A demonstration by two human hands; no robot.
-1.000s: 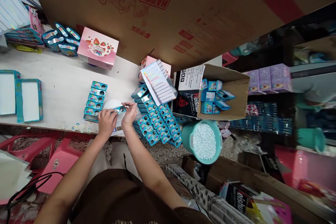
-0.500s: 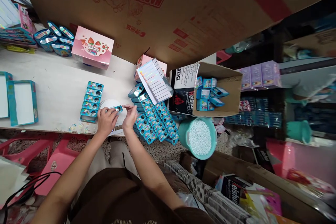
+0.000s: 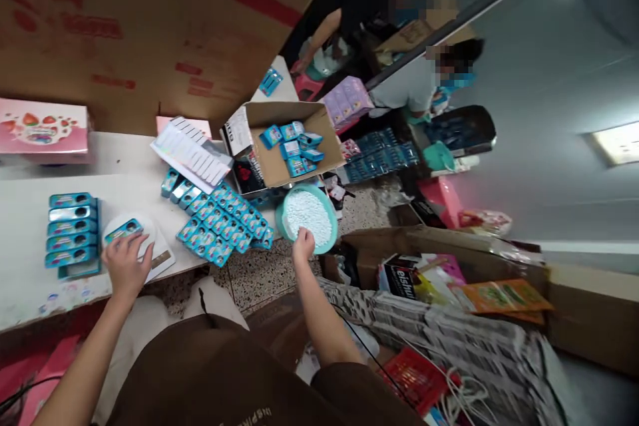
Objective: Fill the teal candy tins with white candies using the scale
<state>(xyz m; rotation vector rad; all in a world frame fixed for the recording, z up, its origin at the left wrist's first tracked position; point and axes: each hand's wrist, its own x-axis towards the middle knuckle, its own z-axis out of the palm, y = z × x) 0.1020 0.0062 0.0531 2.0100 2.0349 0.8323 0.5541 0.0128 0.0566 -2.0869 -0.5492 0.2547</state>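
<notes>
- Right hand [image 3: 303,244] has moved off the table to the rim of a teal bucket [image 3: 331,229] of white pellets [image 3: 302,214]; fingers bunched, whether they clench any pellets cannot be told.
- Left hand [image 3: 126,265] sits against a small blue box [image 3: 123,231] on a round white disc [image 3: 148,229]; its grip cannot be told.
- Blue boxes [image 3: 222,226] lie in overlapping rows on the table [image 3: 124,193].
- Cardboard carton [image 3: 294,140] beyond holds more.
- Co-worker [image 3: 409,86] stands far off.
</notes>
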